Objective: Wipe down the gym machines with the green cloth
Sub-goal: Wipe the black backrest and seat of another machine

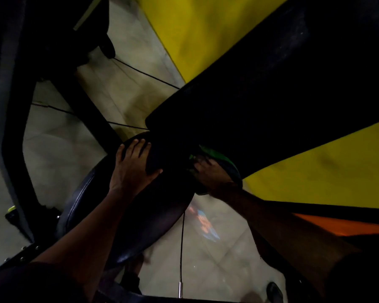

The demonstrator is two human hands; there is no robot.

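As the lighting is dim, visibility: fine detail on the dark pads is lost.
Landmark: rounded black vinyl seat pad (127, 215) of the gym machine, at lower centre.
Back pad: long flat black upholstered back pad (260, 95), rising from the far end of the seat pad.
Left hand (132, 165): lies flat on the far end of the seat pad, fingers straight, thumb spread, holding nothing.
Right hand (210, 173): just right of the seat pad, fingers bent down into the cloth, gripping it.
Task item: crumpled green cloth (217, 157), bunched under the right hand and touching the lower edge of the back pad.
Surroundings: yellow painted panels (206, 29) beyond and right of the seat pad; thin black cable (181, 248) hanging beside its near right edge; pale floor (217, 259) beneath.
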